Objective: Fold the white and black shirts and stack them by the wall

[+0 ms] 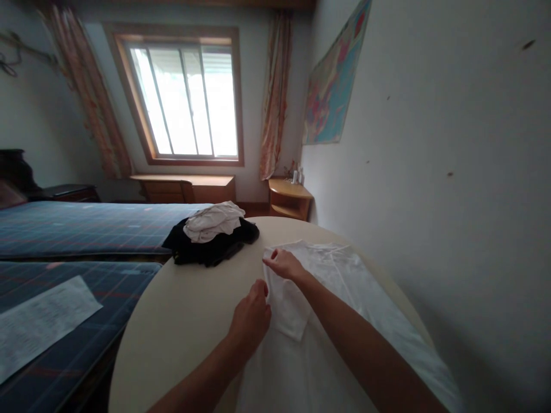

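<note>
A white shirt [331, 281] lies spread over the right half of a round cream table [181, 332], with one sleeve folded inward across its body. My right hand [284, 264] pinches the shirt's left edge near the top, close to the shoulder. Lower along the same edge, my left hand [253, 312] has its fingers closed on the fabric beside the folded sleeve. The shirt's lower part runs out of view at the bottom, and my right forearm hides some of its middle.
A pile of black clothing [202, 249] topped by a pale garment [215, 221] sits at the table's far left edge. Beds with blue plaid covers [99, 226] stand to the left, a printed sheet [43, 321] on the nearer one. A white wall [430, 143] borders the right.
</note>
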Action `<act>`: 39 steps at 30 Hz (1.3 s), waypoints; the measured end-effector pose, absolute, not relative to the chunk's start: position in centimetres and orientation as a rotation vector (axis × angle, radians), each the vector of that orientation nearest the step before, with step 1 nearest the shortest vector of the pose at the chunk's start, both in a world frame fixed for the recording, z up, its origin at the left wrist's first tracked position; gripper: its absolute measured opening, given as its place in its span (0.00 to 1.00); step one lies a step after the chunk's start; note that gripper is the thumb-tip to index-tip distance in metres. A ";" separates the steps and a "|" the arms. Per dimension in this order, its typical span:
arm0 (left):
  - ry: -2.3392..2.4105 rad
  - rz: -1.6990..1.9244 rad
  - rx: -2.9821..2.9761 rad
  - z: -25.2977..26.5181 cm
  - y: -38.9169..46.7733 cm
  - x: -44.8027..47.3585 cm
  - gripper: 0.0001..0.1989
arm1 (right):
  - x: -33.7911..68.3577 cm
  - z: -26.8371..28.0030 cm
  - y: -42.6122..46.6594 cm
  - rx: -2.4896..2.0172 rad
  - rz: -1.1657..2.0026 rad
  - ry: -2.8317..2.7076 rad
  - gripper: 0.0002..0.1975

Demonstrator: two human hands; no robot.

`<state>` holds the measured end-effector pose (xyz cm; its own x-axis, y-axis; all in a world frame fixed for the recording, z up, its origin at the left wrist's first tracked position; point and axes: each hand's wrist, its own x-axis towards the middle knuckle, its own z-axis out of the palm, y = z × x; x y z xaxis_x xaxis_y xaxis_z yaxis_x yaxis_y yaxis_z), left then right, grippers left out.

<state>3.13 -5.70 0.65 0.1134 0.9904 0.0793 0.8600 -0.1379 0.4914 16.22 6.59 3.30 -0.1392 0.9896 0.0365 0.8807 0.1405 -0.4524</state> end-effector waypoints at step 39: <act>1.405 0.860 2.268 0.9 -7.6 6.2 0.10 | 21.2 1.5 8.9 -1.461 1.213 -1.347 0.10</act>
<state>6.21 -7.59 0.86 0.3288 0.8899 0.3162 0.6863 -0.4551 0.5673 21.19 8.91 1.55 -0.0229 0.9911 -0.1315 0.2343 -0.1226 -0.9644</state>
